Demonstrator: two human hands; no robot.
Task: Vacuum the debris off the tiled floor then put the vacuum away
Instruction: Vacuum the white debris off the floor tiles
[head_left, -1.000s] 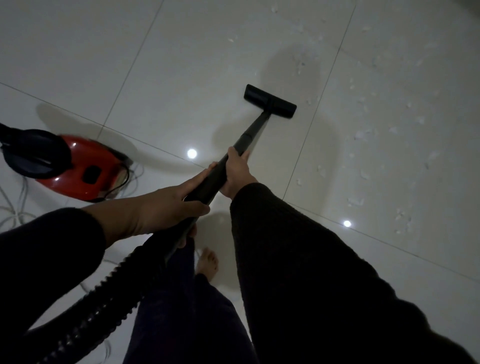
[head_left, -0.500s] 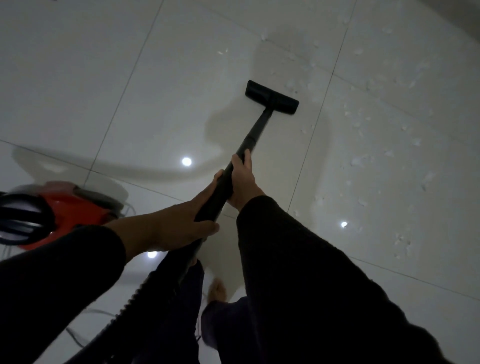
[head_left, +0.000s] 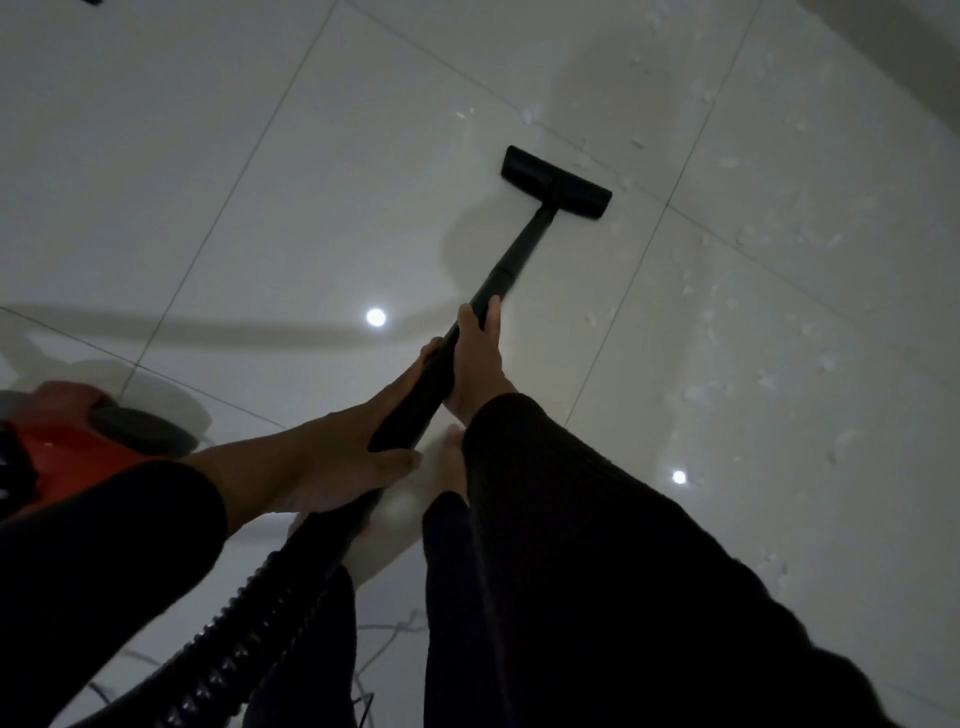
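Observation:
A black vacuum wand (head_left: 511, 265) slants up across the white tiled floor (head_left: 260, 182) to a flat black floor head (head_left: 556, 182) resting on a tile near a grout line. My right hand (head_left: 478, 358) grips the wand higher up. My left hand (head_left: 337, 457) grips its lower end where the ribbed black hose (head_left: 249, 639) begins. The red vacuum body (head_left: 62, 447) sits at the left edge, partly behind my left sleeve. White debris bits (head_left: 717, 389) lie scattered over the tiles on the right and beyond the head.
My bare foot (head_left: 454, 462) and dark trouser legs stand below the wand. A thin cord (head_left: 384, 639) trails on the floor at the bottom. Two ceiling lights reflect as bright spots (head_left: 375, 317) on the glossy tiles. A darker wall edge runs along the top right.
The floor head has been pushed farther forward to the grout line near the debris. My view has shifted forward, and the red vacuum body has slid to the left edge.

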